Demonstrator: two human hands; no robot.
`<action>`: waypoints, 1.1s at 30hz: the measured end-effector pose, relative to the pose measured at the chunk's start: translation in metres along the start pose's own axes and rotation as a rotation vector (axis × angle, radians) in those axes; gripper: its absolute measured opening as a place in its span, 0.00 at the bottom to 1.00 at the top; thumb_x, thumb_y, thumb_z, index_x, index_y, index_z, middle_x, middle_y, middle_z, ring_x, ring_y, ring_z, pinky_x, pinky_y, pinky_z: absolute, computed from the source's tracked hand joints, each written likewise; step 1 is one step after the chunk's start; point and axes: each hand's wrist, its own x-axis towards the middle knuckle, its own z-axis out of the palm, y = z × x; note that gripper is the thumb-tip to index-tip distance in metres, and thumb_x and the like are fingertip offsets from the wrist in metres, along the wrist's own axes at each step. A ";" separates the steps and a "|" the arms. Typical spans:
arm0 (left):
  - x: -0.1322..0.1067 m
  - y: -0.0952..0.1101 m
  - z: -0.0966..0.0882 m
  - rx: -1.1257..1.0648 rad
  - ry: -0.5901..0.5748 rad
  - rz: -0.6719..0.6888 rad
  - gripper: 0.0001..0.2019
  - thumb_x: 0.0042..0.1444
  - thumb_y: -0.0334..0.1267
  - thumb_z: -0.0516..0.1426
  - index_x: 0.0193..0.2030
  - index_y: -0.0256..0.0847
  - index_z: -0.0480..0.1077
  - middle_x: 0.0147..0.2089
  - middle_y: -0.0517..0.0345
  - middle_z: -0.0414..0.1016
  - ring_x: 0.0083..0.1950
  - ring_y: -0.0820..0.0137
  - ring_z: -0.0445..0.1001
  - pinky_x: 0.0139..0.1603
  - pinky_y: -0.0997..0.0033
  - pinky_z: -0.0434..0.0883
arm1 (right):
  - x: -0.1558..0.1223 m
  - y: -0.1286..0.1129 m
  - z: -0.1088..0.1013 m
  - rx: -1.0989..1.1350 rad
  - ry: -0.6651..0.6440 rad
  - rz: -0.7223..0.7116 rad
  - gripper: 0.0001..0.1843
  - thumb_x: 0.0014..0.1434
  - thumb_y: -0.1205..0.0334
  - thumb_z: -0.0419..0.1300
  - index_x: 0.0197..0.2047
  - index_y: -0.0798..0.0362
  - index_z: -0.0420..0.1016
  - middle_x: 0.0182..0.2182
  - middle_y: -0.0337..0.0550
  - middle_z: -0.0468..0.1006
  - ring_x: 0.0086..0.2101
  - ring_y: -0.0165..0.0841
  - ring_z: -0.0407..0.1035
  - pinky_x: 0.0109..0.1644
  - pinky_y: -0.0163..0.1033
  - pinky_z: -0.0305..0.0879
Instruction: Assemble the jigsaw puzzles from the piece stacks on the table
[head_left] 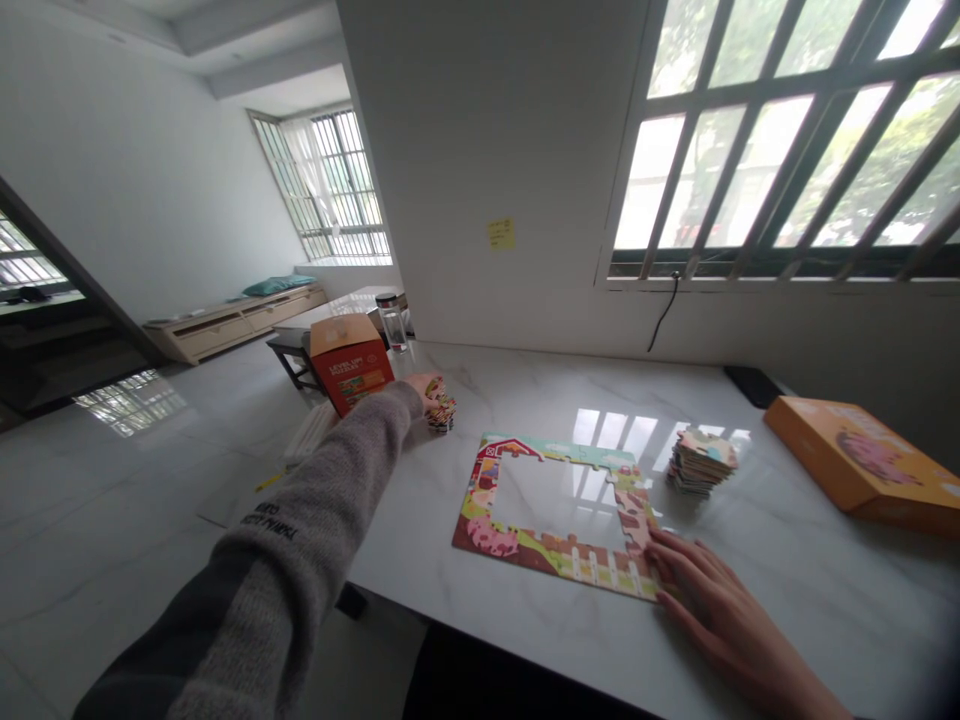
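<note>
A farm-scene jigsaw puzzle [525, 548] lies on the table with its border joined and its middle bare. My right hand [709, 595] rests flat at its lower right corner, fingers stretched out and touching the edge. My left arm reaches forward to the far left side of the table. There my left hand [424, 390] is closed on a colourful puzzle piece [435, 386], right at the top of a small stack of puzzle pieces [442, 416]. The sleeve and hand hide part of the fingers. Another, taller stack of pieces [701, 465] stands to the right of the puzzle.
A red-orange puzzle box [349, 360] stands upright beyond my left forearm, near a glass jar [393, 325]. An orange box [862, 460] lies at the right, beside a dark flat object [752, 386]. The wall and barred window [787, 150] bound the table's back.
</note>
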 end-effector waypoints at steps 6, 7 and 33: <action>-0.008 0.018 -0.019 0.012 -0.015 0.056 0.32 0.53 0.37 0.62 0.65 0.34 0.66 0.55 0.49 0.76 0.51 0.60 0.76 0.56 0.63 0.68 | 0.000 -0.006 -0.010 0.130 0.091 -0.003 0.24 0.64 0.49 0.58 0.63 0.41 0.71 0.66 0.45 0.66 0.64 0.51 0.61 0.66 0.60 0.64; -0.012 0.025 -0.017 -0.004 -0.012 0.087 0.32 0.53 0.38 0.62 0.66 0.36 0.66 0.56 0.49 0.76 0.52 0.60 0.75 0.57 0.63 0.69 | 0.001 -0.012 -0.015 0.187 0.155 -0.004 0.23 0.64 0.50 0.59 0.61 0.42 0.73 0.66 0.46 0.67 0.65 0.52 0.60 0.66 0.61 0.63; -0.078 0.176 0.104 -0.031 -0.257 0.629 0.30 0.50 0.36 0.65 0.61 0.46 0.67 0.57 0.53 0.73 0.57 0.60 0.73 0.58 0.67 0.68 | 0.133 -0.038 -0.011 0.032 -0.286 0.070 0.18 0.55 0.53 0.64 0.49 0.47 0.78 0.49 0.51 0.73 0.52 0.50 0.63 0.58 0.58 0.58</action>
